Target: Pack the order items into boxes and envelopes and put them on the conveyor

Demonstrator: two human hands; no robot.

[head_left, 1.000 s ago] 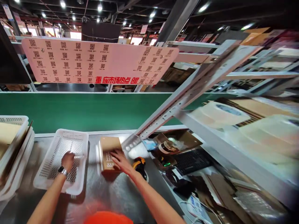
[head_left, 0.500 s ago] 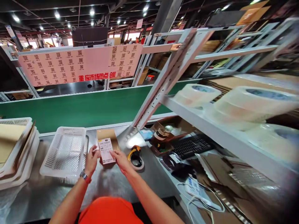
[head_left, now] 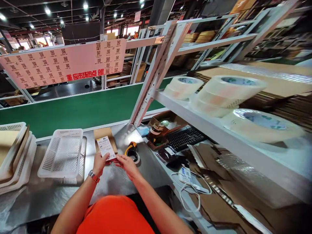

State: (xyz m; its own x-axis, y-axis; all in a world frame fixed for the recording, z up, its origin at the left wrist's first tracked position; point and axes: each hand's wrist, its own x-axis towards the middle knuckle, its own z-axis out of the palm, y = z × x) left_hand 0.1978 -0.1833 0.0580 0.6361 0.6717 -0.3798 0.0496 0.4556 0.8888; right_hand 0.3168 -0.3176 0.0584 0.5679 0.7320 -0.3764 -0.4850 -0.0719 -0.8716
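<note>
While facing the far edge of the bench (head_left: 152, 167), held a white printed label (head_left: 105, 144) slantwise over a brown cardboard box (head_left: 102, 132), near that edge. Pinched the label's lower part between thumb and fingers (head_left: 105, 156) of the left hand (head_left: 99, 164), with a watch (head_left: 93, 175) on that wrist. Had the right hand (head_left: 129, 165) at the label's lower right corner, its fingers narrow; could not tell whether gripping. Could not tell, either, whether touching label to box. Had a tape dispenser (head_left: 132, 149) near the bench's right edge, a white perforated basket (head_left: 57, 174) left of the box, stacked baskets (head_left: 28, 162) toward the bench's left end.
</note>
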